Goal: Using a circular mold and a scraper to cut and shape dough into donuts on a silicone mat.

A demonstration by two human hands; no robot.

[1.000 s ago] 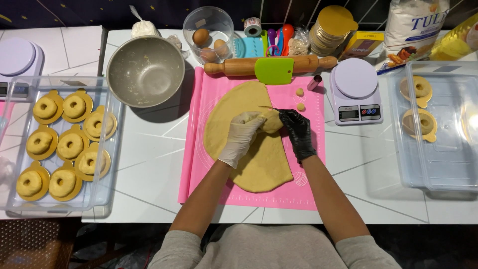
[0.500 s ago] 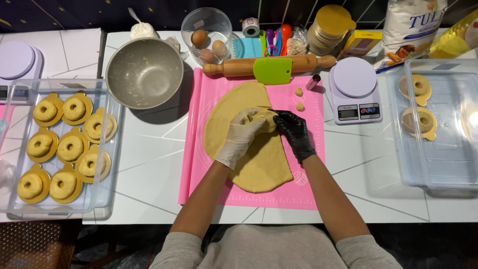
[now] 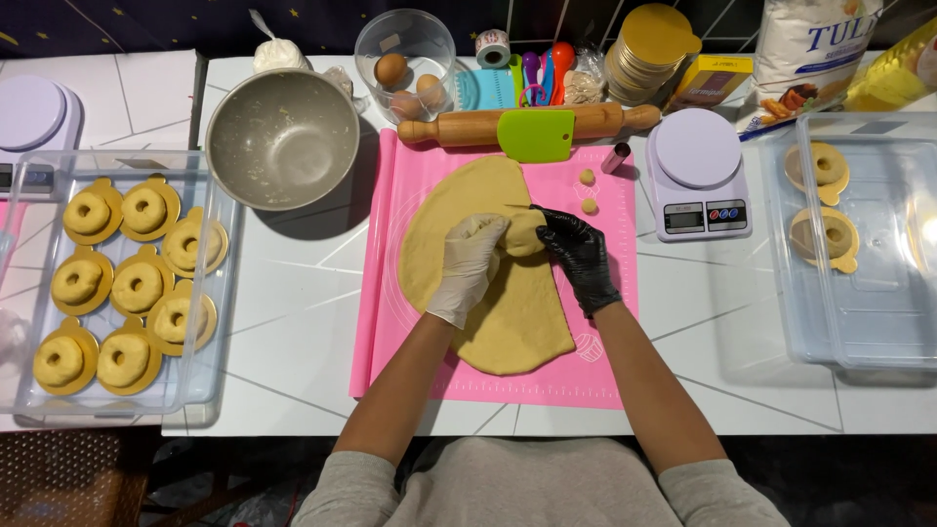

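A flat sheet of yellow dough (image 3: 508, 312) lies on a pink silicone mat (image 3: 605, 332). My left hand (image 3: 470, 263), in a pale glove, and my right hand (image 3: 578, 256), in a black glove, together grip a small lump of dough (image 3: 525, 234) above the sheet's upper middle. Two little dough balls (image 3: 589, 191) rest on the mat to the right, beside a small metal ring cutter (image 3: 615, 157). A wooden rolling pin (image 3: 468, 127) with a green scraper (image 3: 536, 135) on it lies at the mat's far edge.
A metal bowl (image 3: 283, 139) stands left of the mat. A clear tray (image 3: 29, 283) at left holds several dough rings on gold cards; another tray (image 3: 878, 322) at right holds two. A kitchen scale (image 3: 698, 171), eggs in a glass bowl (image 3: 405, 49), and a flour bag (image 3: 810, 44) stand behind.
Both hands have shifted slightly toward the far edge of the dough sheet while working the small lump between them. Nothing else on the table has moved.
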